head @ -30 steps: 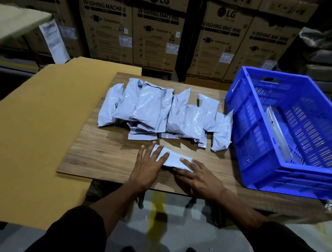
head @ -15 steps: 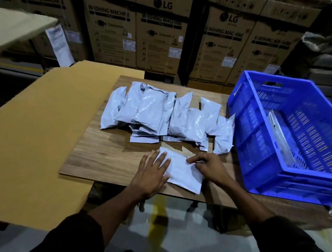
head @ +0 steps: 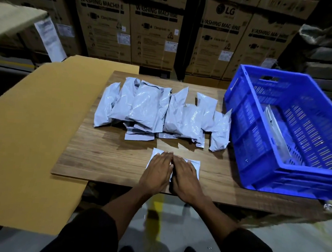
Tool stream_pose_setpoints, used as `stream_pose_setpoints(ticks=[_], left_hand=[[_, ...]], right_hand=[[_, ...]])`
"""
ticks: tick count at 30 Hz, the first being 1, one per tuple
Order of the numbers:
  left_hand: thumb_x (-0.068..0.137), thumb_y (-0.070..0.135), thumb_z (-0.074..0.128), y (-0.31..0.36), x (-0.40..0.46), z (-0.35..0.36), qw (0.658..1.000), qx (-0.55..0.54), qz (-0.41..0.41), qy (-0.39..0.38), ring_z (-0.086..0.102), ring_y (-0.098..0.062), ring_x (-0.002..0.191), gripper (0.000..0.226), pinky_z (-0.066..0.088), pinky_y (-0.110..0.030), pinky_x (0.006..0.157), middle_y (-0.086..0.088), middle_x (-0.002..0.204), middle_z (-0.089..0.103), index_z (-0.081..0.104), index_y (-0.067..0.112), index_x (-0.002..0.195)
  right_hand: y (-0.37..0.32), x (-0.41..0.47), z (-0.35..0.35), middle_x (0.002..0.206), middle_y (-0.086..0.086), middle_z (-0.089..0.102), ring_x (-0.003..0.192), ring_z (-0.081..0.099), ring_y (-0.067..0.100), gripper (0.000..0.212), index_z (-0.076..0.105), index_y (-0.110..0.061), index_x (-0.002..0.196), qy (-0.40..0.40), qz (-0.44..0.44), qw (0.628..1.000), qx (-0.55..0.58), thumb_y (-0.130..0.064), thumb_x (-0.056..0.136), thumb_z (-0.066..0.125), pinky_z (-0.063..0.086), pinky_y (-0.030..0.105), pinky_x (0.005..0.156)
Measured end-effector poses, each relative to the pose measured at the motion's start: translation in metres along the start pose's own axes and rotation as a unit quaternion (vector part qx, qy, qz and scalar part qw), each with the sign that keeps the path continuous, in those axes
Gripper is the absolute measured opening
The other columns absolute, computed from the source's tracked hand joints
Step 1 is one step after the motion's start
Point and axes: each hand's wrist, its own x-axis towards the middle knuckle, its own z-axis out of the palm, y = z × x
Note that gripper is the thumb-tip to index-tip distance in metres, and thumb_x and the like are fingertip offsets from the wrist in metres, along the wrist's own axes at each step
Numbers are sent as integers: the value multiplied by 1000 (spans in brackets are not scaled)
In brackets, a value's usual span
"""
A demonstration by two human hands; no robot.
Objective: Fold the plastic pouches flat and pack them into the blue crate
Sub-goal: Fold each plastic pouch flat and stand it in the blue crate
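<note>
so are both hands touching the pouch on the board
Touching: the head view shows the left hand and right hand pressed flat on the pouch.

Warehouse: stacked LG washing machine cartons (head: 155, 27) behind a wooden packing table (head: 107, 157), w/ concrete floor.

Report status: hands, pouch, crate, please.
Left hand and right hand flat, side by side, pressing pouch on board. Crate at right, one pouch inside. Pile behind; path clear.
</note>
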Motion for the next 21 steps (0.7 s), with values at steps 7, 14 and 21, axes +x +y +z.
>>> stream_pose_setpoints(ticks=[7, 14, 21], left_hand=[[104, 30, 30, -6, -6, 4, 995, 97, 28, 1, 51, -31, 135, 51, 34, -43, 111, -8, 143, 58, 53, 6, 144], [105, 46, 32, -16, -14, 0, 987, 151, 0, -63, 35, -36, 146, 55, 39, -49, 111, -2, 156, 45, 45, 21, 152], [101, 43, 33, -18, -19, -3, 982, 173, 9, -80, 30, -38, 149, 61, 36, -54, 113, -4, 164, 33, 35, 21, 158]], right_hand=[[1, -3, -6, 155, 9, 41, 143, 38, 25, 66, 35, -6, 152, -27, 1, 998, -50, -37, 94, 27, 23, 45, 119], [14, -21, -9, 165, 3, 22, 151, 18, 24, 72, 21, -15, 158, -54, 46, 989, -127, -57, 100, 20, 15, 47, 122], [16, -18, -17, 168, -4, -2, 153, -2, 19, 69, -2, -25, 160, -117, 61, 980, -149, -57, 102, 16, 2, 49, 121]])
